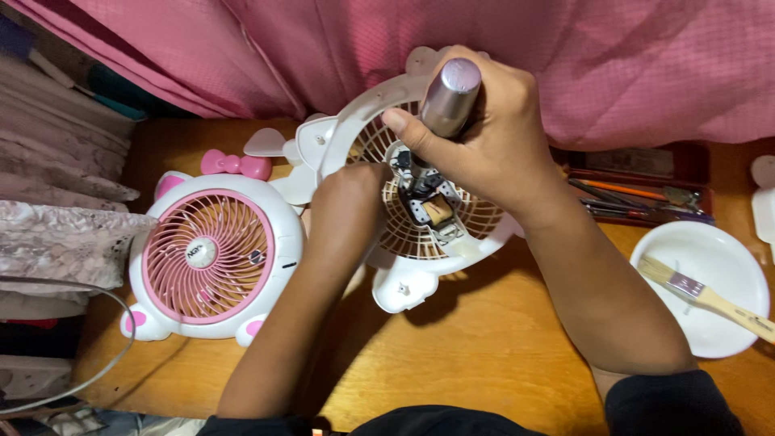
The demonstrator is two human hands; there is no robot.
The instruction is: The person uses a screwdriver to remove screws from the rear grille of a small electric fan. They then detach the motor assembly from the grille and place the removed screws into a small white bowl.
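Head view: looks straight down at a wooden desk [452, 363] with pink cloth [339, 56] hanging over its far edge.
Open fan [420, 234]: a white fan shell with a beige grille, lying near the middle of the desk toward the far edge, its back uncovered so the small motor [428, 202] shows at the hub; it sits tilted up on its near foot, likely so the hub faces the person.
Right hand [492, 137]: grip closed round the metallic handle of a screwdriver [450, 97], thumb pressed along it; the tool stands nearly upright over the motor, which suits pressing down on a screw. The tip is hidden behind the fingers.
Left hand [347, 210]: fingers curled shut on the left rim of the open fan, seemingly bracing it so that it does not turn under the tool.
Whole fan [210, 254]: a pink and white fan with a bow, flat near the left edge of the desk, just beside the open one and apart from both hands.
Bowl [726, 323]: white, near the right edge, with a brush [702, 295] resting across it, handle out over the rim.
Tool tray [638, 194]: dark, at the far right, beyond the right forearm, holding thin tools within reach.
Cable [89, 371]: grey, curving off the left edge.
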